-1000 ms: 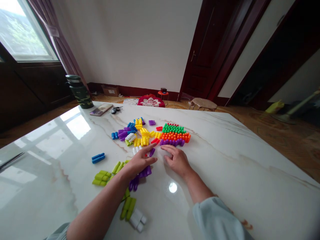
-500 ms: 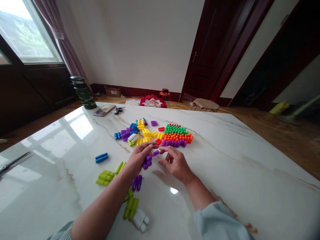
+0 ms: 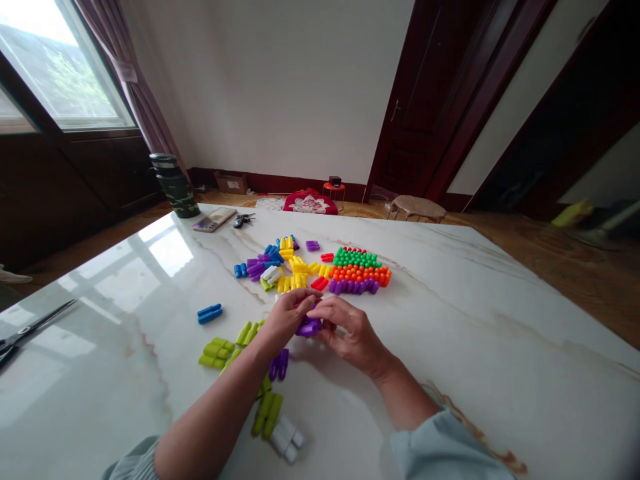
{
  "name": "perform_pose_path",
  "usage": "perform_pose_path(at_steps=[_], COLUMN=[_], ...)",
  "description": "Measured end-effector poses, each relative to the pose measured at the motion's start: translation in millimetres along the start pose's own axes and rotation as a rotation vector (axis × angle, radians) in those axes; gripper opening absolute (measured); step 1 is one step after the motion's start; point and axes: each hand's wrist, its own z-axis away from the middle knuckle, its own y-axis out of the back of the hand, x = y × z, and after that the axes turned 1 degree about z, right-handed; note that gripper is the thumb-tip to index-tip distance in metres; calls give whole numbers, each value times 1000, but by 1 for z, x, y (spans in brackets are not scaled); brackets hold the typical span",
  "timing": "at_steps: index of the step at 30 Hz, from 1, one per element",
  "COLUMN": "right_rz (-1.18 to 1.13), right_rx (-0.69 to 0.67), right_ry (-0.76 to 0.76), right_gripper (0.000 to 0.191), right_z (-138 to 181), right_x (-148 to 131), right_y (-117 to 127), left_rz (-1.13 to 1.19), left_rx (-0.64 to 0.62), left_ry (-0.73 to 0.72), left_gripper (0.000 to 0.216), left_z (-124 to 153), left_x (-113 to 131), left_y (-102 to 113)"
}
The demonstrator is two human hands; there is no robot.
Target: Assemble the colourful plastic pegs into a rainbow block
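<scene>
Just above the table, my left hand (image 3: 287, 319) grips a cluster of purple plastic building pieces (image 3: 309, 328). My right hand (image 3: 354, 335) is closed on the same cluster from the other side, thumb and fingers pinching it; its inner side is hidden by the fingers. Beyond my hands lies a packed block of joined pieces with red, green (image 3: 357, 257), orange (image 3: 360, 275) and purple (image 3: 354, 287) rows. Loose yellow pieces (image 3: 299, 265) and red pieces (image 3: 320, 284) lie left of that block. More purple pieces (image 3: 279, 365) rest under my left wrist.
Lime-green pieces (image 3: 215, 352), white pieces (image 3: 287, 439) and a blue pair (image 3: 209, 314) lie nearer and to the left. Scissors (image 3: 30, 331) rest at the left edge. A phone (image 3: 215, 219), keys (image 3: 243, 220) and a camouflage flask (image 3: 175, 187) stand or lie at the back left.
My right hand has moved left to meet my left hand and now grips the purple cluster. The small purple piece by its fingertips is now at the cluster. The view has shifted slightly.
</scene>
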Motion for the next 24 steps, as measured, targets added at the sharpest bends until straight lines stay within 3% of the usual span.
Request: perform_pose_path(at_steps=[4, 8, 11, 14, 17, 21, 24], right_rz=[-17, 108, 181, 257, 357, 315, 267], right_rx=[118, 300, 319, 223, 192, 215, 204], right_ry=[-41, -95, -98, -56, -68, -191, -185], right_gripper=[22, 18, 18, 20, 14, 19, 12], right_z=[-1, -2, -2, -1, 1, 3, 1], right_x=[3, 8, 8, 8, 9, 11, 11], right_y=[0, 3, 5, 8, 9, 4, 5], left_rz=[50, 131, 124, 3, -203, -415, -431], left_rx=[-51, -101, -113, 8, 130, 108, 86], left_ry=[83, 122, 109, 30, -150, -367, -392], left_gripper=[52, 47, 42, 42, 29, 14, 13], left_z=[4, 7, 5, 1, 1, 4, 5], left_x=[6, 12, 11, 5, 2, 5, 7], left_y=[-1, -3, -2, 1, 2, -1, -3])
